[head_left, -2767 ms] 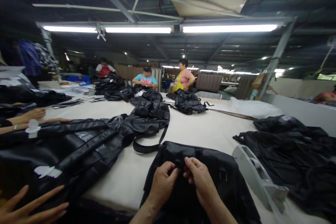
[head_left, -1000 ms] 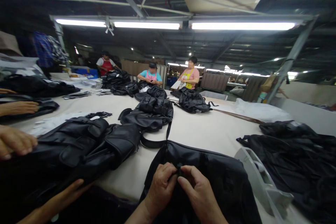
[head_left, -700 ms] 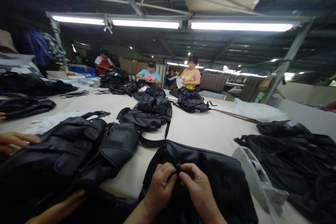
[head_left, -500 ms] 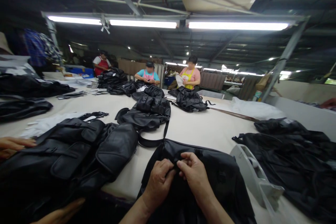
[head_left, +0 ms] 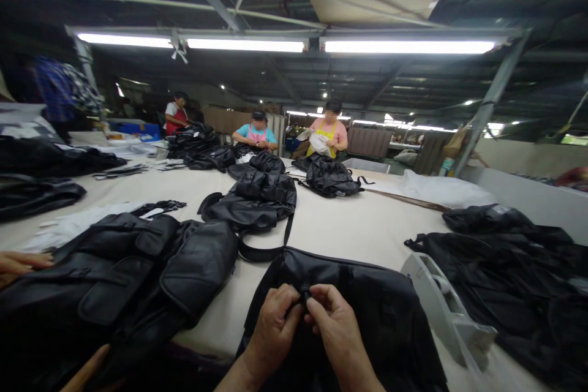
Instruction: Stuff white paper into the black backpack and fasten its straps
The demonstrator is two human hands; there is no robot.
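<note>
A black leather-look bag [head_left: 367, 300] lies in front of me on the pale table. Both my hands work close together over its upper part. Between their fingertips shows a narrow black strap [head_left: 305, 291], perhaps with a small buckle, too dark to make out. My left hand [head_left: 277, 317] pinches it from the left, thumb against curled fingers. From the other side my right hand [head_left: 331, 313] grips the same strap between thumb and forefinger. A black webbing strap [head_left: 260, 254] loops off the bag's top left corner.
Left of me a co-worker's hand [head_left: 22, 264] rests on a black backpack [head_left: 119, 263]. A grey plastic holder [head_left: 441, 300] stands right of my bag, beside piled black bags [head_left: 500, 282]. More backpacks [head_left: 260, 190] lie further back, and several people work beyond the table [head_left: 349, 226].
My right hand has moved slightly lower and left, and more of the narrow strap shows between my fingertips. A co-worker at the back has shifted a pale cloth. The view has turned slightly.
</note>
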